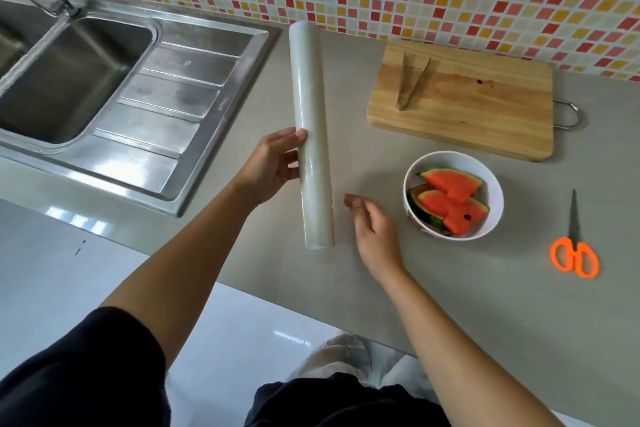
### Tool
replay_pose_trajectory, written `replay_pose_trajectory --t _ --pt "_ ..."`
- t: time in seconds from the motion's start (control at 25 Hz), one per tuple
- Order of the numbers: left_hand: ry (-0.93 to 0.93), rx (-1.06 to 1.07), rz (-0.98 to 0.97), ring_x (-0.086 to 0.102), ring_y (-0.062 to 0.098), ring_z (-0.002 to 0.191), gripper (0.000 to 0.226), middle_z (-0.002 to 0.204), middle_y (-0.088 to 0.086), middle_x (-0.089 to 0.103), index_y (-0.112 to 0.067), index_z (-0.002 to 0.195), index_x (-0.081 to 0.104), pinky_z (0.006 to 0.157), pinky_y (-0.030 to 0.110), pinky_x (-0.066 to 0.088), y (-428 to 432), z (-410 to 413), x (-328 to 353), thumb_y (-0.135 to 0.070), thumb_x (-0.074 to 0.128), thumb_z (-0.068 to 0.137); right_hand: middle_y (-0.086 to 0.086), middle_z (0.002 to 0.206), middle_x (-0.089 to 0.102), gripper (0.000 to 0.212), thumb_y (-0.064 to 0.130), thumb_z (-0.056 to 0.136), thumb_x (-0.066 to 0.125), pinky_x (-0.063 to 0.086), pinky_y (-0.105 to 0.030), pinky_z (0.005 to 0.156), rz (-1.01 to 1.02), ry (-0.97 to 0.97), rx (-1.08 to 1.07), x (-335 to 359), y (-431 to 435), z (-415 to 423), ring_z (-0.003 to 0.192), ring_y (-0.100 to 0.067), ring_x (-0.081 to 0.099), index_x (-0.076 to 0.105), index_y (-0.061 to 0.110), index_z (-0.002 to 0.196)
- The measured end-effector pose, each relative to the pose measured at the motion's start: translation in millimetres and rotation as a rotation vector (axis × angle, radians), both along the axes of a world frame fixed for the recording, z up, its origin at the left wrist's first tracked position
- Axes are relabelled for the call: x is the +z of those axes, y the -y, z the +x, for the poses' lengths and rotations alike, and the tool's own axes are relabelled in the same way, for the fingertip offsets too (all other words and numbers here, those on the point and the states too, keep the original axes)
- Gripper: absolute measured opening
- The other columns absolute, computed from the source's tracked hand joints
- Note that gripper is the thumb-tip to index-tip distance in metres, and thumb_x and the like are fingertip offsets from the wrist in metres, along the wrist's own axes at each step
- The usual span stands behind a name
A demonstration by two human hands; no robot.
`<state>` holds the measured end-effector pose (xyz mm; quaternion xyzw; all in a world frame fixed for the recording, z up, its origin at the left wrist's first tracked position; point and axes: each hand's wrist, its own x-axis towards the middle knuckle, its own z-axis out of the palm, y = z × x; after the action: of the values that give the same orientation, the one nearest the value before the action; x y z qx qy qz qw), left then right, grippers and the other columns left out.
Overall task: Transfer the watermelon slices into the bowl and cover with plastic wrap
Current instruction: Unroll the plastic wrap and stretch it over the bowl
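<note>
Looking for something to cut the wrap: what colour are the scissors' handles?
Bright orange. The head view shows the scissors clearly, right of the bowl.

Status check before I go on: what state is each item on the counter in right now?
Plastic wrap roll: gripped by the left hand, no sheet visibly pulled out.
Right hand: open, beside the roll, holding nothing.
Bowl: uncovered, holding the watermelon slices.
Cutting board: no slices left on it.
Tongs: open, lying on the board.
Scissors: shut, lying right of the bowl, untouched.
</note>
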<state>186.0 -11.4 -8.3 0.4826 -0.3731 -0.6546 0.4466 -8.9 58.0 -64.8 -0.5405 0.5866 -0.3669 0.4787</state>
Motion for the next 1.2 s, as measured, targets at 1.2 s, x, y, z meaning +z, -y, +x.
replay_pose_trajectory --t 1.2 --pt "0.197 -0.225 -0.344 0.066 0.016 0.092 0.034 0.104 0.007 0.064 -0.009 0.116 0.064 0.073 0.031 0.055 46 -158 86 -0.031 0.058 0.09 0.017 0.088 0.069 0.021 0.02 0.079 0.07 0.049 -0.012 0.07 -0.039 0.361 -0.243 71 -7 -114 0.085 -0.001 0.064 0.068 0.038 0.09"
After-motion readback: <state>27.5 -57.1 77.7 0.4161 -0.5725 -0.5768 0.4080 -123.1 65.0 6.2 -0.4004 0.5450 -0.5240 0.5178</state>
